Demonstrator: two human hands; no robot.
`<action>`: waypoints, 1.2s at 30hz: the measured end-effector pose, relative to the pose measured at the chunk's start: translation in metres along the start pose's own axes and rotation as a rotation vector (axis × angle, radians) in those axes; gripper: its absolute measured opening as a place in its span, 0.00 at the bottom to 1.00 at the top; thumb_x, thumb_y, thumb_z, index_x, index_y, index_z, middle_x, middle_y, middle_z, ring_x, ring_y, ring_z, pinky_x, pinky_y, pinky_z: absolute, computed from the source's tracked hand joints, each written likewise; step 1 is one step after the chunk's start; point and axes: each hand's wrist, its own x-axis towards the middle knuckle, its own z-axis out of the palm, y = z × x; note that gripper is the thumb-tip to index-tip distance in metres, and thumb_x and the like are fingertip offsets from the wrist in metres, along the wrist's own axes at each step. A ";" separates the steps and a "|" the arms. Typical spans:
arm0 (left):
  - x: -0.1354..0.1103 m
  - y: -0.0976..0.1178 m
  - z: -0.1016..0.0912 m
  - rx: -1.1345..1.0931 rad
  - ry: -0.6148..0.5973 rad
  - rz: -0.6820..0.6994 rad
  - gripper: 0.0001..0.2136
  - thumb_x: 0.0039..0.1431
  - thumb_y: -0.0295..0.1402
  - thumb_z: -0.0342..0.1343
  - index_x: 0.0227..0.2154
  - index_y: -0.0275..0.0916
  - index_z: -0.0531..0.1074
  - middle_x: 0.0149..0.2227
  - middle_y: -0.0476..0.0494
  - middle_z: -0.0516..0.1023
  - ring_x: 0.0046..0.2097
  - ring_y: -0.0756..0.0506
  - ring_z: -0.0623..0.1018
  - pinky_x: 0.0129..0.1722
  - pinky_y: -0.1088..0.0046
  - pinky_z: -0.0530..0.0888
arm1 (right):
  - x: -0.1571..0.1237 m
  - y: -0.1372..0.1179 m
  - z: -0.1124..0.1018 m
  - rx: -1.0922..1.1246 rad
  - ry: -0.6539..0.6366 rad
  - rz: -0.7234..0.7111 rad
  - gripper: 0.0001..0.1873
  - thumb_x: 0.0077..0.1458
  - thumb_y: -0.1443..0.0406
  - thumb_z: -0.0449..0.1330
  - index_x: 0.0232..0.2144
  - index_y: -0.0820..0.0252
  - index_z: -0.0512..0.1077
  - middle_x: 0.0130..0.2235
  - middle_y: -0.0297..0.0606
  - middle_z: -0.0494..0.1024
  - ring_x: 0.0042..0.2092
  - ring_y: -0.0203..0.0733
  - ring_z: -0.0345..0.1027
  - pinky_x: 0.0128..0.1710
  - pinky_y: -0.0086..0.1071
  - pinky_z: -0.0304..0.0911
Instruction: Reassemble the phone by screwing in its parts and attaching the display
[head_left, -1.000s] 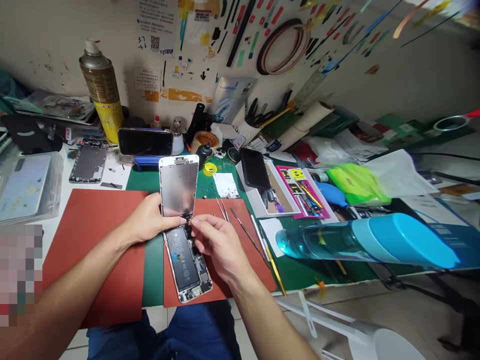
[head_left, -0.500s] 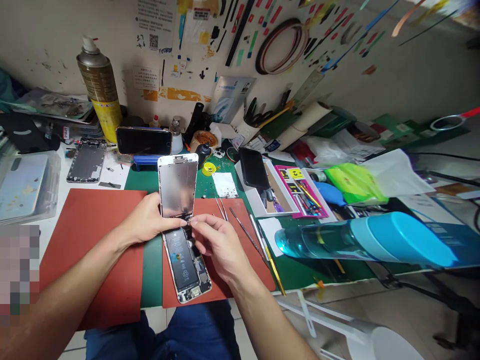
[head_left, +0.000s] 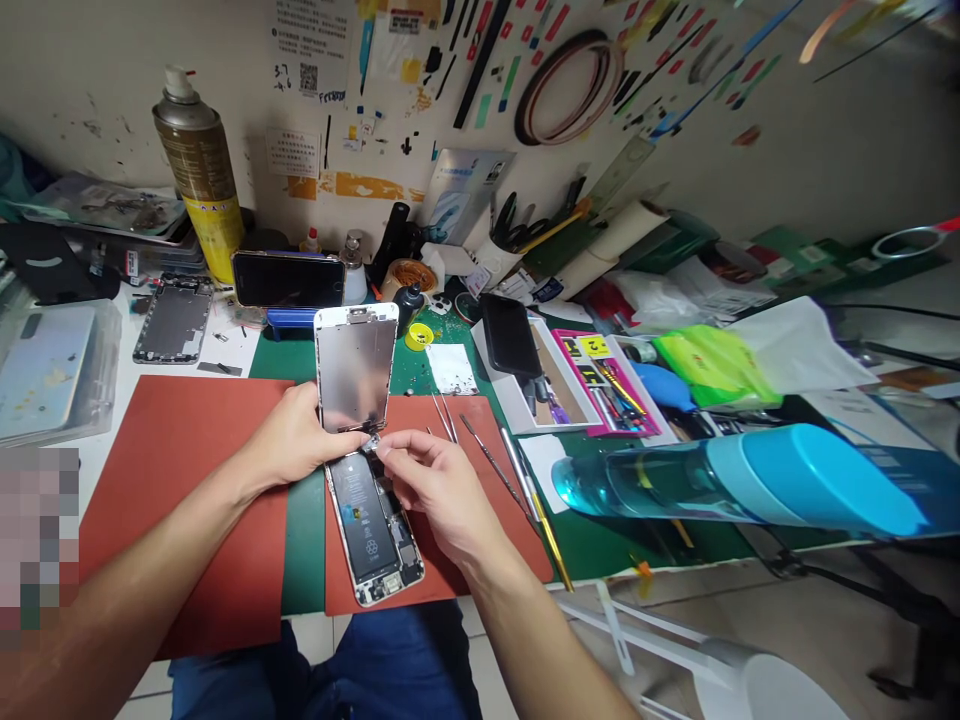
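Now: my two hands meet over an opened smartphone, low on the worktop [head_left: 304, 540].

Left grip: my left grip [head_left: 296, 440] closes around the lower edge of the display panel [head_left: 355, 368], holding it up almost upright with its metal back plate facing me.

Right grip: my right grip [head_left: 442, 495] presses thumb and forefinger together on a tiny shiny part [head_left: 370, 441], too small to name, right at the panel's lower edge.

Phone: the phone body [head_left: 364, 520] lies on its back below my hands, battery exposed, overlapping the left edge of a red silicone mat [head_left: 480, 530]. My fingers hide where panel and body meet.

Tools: a pair of tweezers [head_left: 442, 418] and a slim metal pick [head_left: 489, 465] lie on that mat, just beyond my right hand.

Worktop: a second red mat [head_left: 187, 500] lies under my left forearm. Farther back stand a tall spray can [head_left: 199, 175] and a black phone on a blue stand [head_left: 289, 280]. A bare phone housing [head_left: 174, 318] lies to the left, and a blue-capped bottle [head_left: 750, 480] lies to the right.
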 end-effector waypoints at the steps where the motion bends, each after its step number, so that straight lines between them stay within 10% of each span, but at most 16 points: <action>1: 0.000 0.001 0.000 0.011 0.006 0.005 0.14 0.52 0.37 0.69 0.40 0.36 0.81 0.37 0.43 0.89 0.41 0.38 0.89 0.38 0.69 0.82 | 0.001 -0.001 0.000 -0.026 0.002 -0.008 0.18 0.49 0.53 0.75 0.33 0.60 0.80 0.23 0.27 0.70 0.21 0.28 0.56 0.22 0.28 0.46; 36: 0.003 -0.006 0.005 0.336 0.151 0.010 0.16 0.57 0.47 0.68 0.32 0.38 0.88 0.35 0.43 0.90 0.43 0.34 0.88 0.32 0.70 0.74 | 0.013 -0.004 -0.010 -0.364 0.061 -0.140 0.17 0.62 0.50 0.64 0.34 0.57 0.81 0.25 0.32 0.76 0.24 0.37 0.65 0.28 0.32 0.61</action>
